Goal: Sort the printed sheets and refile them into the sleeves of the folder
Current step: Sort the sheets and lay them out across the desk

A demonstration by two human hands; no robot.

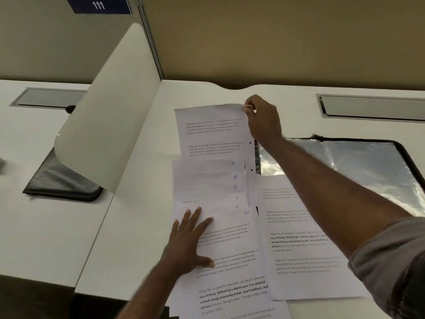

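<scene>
The right hand (262, 118) pinches the top sheet (213, 132) by its far corner; the left hand (188, 242), fingers spread, presses the fanned stack (220, 226) flat; thin paper likely slides and creases, so corners suit.

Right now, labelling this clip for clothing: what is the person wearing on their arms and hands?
Both hands are bare: no gloves, rings or watch visible. The left hand and its forearm are uncovered. The right hand has a bare forearm too, with a grey-brown sleeve pushed up near the elbow.

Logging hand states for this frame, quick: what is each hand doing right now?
Left hand: open, fingers flat, pressing on the fanned white printed sheets.
Right hand: pinches the top corner of the farthest white printed sheet.
</scene>
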